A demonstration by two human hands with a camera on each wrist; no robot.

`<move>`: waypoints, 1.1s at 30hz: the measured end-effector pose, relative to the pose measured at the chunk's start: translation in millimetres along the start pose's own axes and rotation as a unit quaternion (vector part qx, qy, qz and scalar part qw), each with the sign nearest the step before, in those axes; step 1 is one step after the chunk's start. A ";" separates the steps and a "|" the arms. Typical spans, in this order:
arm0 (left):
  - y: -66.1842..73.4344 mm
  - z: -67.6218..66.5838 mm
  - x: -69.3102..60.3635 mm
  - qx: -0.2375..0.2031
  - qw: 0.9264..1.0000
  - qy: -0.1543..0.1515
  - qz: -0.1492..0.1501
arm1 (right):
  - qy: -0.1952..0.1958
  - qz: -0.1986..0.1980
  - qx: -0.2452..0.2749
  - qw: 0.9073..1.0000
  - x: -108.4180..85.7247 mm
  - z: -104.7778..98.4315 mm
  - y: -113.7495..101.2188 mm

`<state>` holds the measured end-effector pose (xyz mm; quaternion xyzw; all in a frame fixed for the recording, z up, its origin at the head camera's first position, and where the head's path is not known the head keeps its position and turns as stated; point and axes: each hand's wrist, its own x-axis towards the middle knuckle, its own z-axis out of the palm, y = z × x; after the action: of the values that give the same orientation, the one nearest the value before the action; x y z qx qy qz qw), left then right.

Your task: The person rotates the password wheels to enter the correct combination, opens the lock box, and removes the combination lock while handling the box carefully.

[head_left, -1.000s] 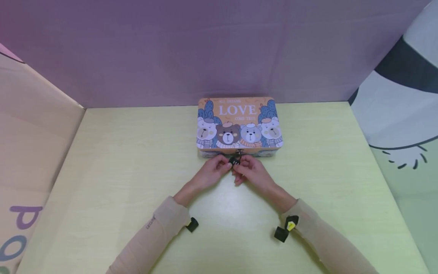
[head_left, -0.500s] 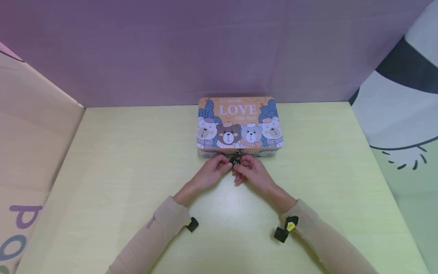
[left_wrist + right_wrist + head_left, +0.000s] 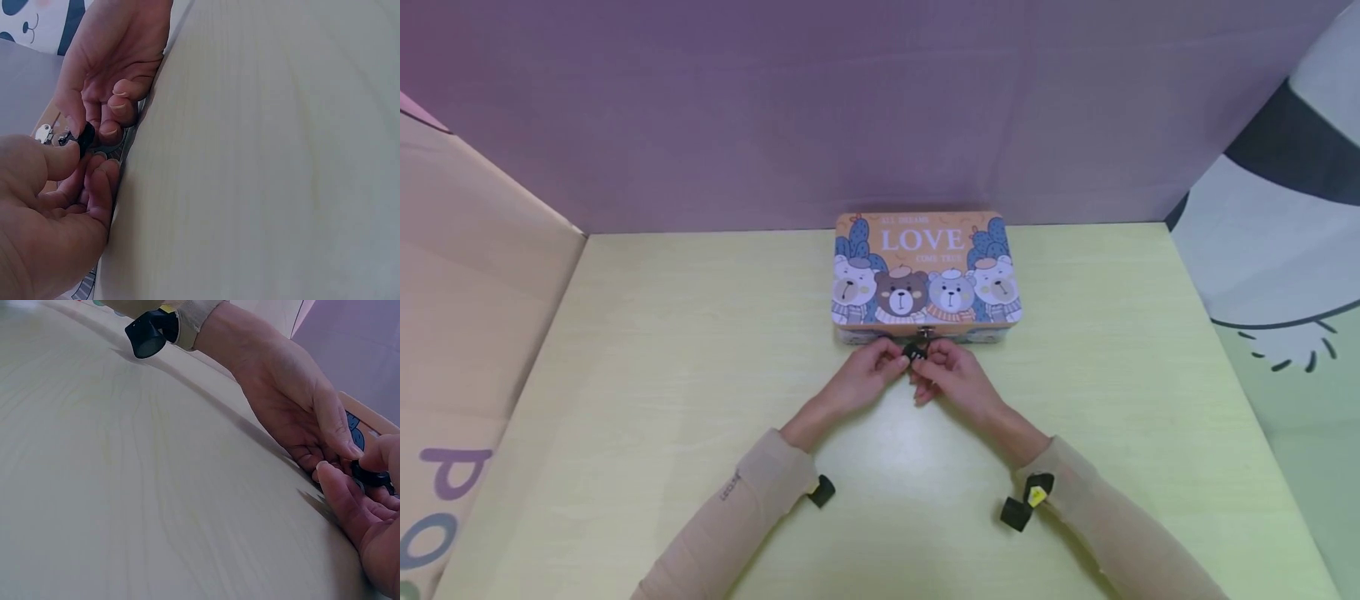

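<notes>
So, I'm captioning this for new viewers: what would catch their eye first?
Probably the bear-printed LOVE box, near the far edge of the table, in front of the purple backdrop. Just on its near side, the left hand and right hand pinch a small black object between them.

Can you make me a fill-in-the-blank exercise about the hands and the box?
1. The largest word on the rectangular, bear-printed orange-and-blue box is ____.
2. Pictured in a row across its lid are ____ bears.
3. The left hand and right hand together pinch a small object coloured ____.

Missing words: LOVE; four; black.
</notes>
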<state>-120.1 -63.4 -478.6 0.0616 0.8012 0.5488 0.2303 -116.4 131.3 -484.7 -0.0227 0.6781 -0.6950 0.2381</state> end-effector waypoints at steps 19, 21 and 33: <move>-1.7 0.8 0.6 0.005 1.000 0.004 0.003 | 0.001 0.000 -0.003 1.000 -0.2 0.0 -0.3; -1.7 0.9 0.7 0.006 1.000 0.005 0.003 | 0.001 -0.001 -0.003 1.000 0.0 -0.1 0.0; 1.0 0.7 -0.6 -0.004 1.000 0.001 0.001 | 0.006 -0.004 -0.003 1.000 0.3 0.8 1.3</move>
<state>-119.4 -62.6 -477.8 0.0609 0.7994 0.5519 0.2295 -115.9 130.5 -486.0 -0.0217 0.6816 -0.6939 0.2311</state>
